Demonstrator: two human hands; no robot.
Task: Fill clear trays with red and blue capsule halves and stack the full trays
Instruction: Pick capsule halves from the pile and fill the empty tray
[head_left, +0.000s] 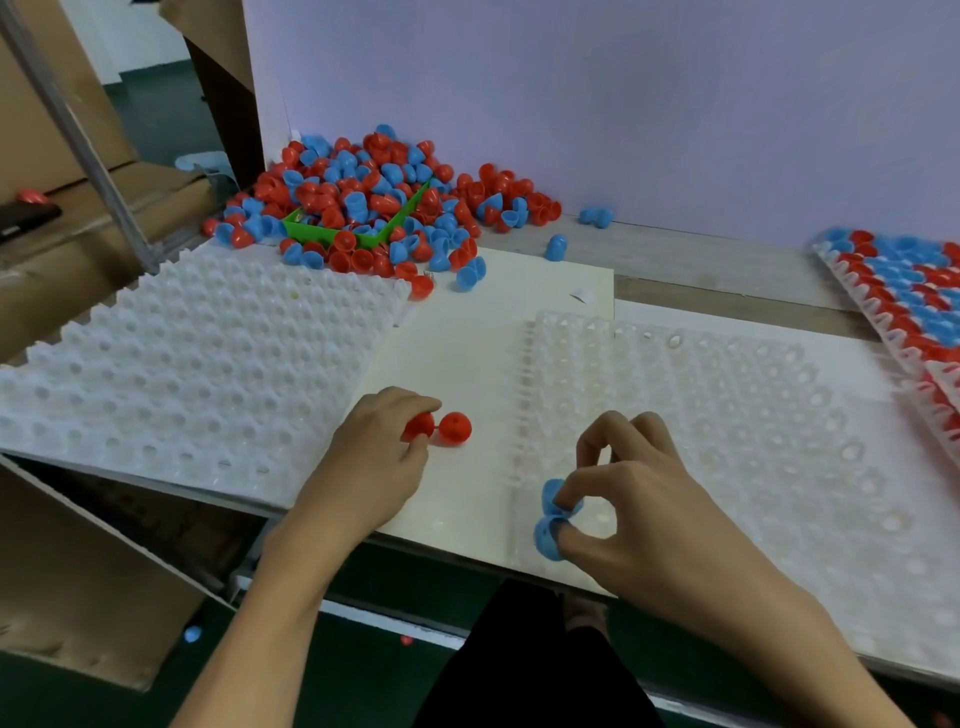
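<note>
My left hand (382, 457) pinches a red capsule piece (439, 427) of two joined halves just above the white sheet, between the two trays. My right hand (639, 499) pinches a blue capsule piece (551, 519) of two joined halves at the near left corner of a clear tray (727, 415) whose pockets hold nothing. A pile of red and blue capsule halves (374, 202) lies at the back left against the wall. Filled trays (904, 291) with red and blue halves are stacked at the far right.
A stack of white upside-down trays (197, 364) covers the left of the table. A green box (358, 228) sits buried in the pile. Loose blue halves (556, 247) lie near the wall. Cardboard boxes (67, 156) stand at the left beyond the table edge.
</note>
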